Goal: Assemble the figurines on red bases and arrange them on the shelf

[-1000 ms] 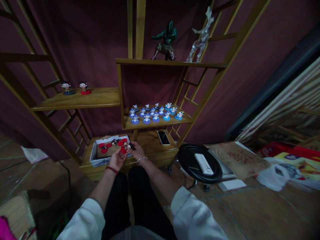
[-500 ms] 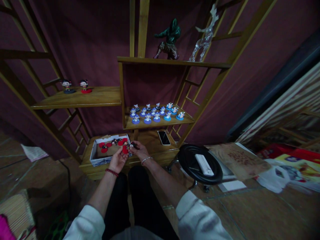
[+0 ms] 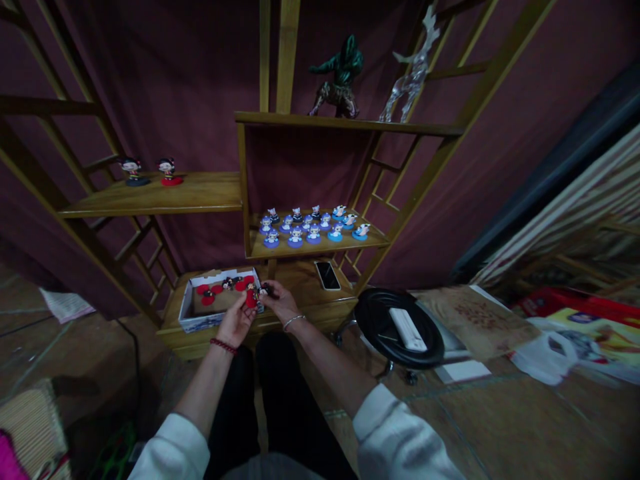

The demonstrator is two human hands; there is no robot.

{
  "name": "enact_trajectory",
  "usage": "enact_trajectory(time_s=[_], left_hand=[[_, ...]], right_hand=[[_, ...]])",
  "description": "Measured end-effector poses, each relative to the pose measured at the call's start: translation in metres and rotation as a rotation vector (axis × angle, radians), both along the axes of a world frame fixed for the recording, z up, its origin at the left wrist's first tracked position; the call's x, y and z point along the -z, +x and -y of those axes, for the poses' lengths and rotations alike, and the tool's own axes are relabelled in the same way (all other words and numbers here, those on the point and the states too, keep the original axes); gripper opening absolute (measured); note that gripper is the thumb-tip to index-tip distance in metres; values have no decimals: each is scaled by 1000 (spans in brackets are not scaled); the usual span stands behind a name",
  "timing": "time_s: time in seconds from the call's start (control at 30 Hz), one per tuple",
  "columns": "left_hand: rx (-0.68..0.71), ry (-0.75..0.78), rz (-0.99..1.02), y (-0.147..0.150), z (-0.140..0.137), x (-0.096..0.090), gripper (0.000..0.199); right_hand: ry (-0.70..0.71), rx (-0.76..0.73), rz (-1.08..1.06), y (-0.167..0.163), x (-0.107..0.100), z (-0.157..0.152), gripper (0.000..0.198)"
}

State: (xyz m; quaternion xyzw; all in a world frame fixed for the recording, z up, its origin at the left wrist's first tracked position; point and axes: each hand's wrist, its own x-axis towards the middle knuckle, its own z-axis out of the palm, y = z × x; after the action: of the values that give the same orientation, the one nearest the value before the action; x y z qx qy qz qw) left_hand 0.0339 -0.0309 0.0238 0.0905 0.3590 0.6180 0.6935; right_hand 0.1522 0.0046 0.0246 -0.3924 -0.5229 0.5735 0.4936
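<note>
Between my two hands is a small figurine [image 3: 257,293] with a red base and a black-haired head, tipped on its side. My left hand [image 3: 237,320] is closed on its red base. The fingers of my right hand [image 3: 281,301] pinch its dark head end. Right behind my hands stands a shallow white cardboard box [image 3: 188,308]. Several similar figurines with red bases [image 3: 206,293] lie in it. Two more black-haired figurines stand on the left shelf [image 3: 200,191], one on a dark base [image 3: 134,172], one on a red base [image 3: 169,172].
Several purple and blue figurines [image 3: 295,236] stand on the middle shelf. A phone [image 3: 327,275] lies below it. On the top shelf are a dark green statuette [image 3: 341,77] and a clear deer [image 3: 411,73]. To the right, a black stool [image 3: 373,327] carries a white box [image 3: 408,329].
Both hands keep hold of the same figurine with hardly any movement. The whole view has shifted very slightly.
</note>
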Motion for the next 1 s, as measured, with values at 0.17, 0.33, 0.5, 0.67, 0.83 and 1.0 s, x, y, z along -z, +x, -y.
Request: enact_trajectory(time_s=[0.17,0.33,0.5,0.67,0.83,1.0], left_hand=[[3,-7,5,2,1,-4,14],[13,4,6,2,2,-5,15],[0,23,23,2,4,-4,15],[-20,42,18,2,4,-7,13],[-19,40,1,2,4,-8,13],[-13,43,5,2,5,-10,14]], right_hand=[[41,12,34,1,-1,0,34],[55,12,20,-1,-2,2,33],[70,17,34,-4,-5,2,33],[94,-4,55,-4,-7,0,32],[132,-18,159,-2,-11,1,30],[158,-18,202,-1,-18,3,28]])
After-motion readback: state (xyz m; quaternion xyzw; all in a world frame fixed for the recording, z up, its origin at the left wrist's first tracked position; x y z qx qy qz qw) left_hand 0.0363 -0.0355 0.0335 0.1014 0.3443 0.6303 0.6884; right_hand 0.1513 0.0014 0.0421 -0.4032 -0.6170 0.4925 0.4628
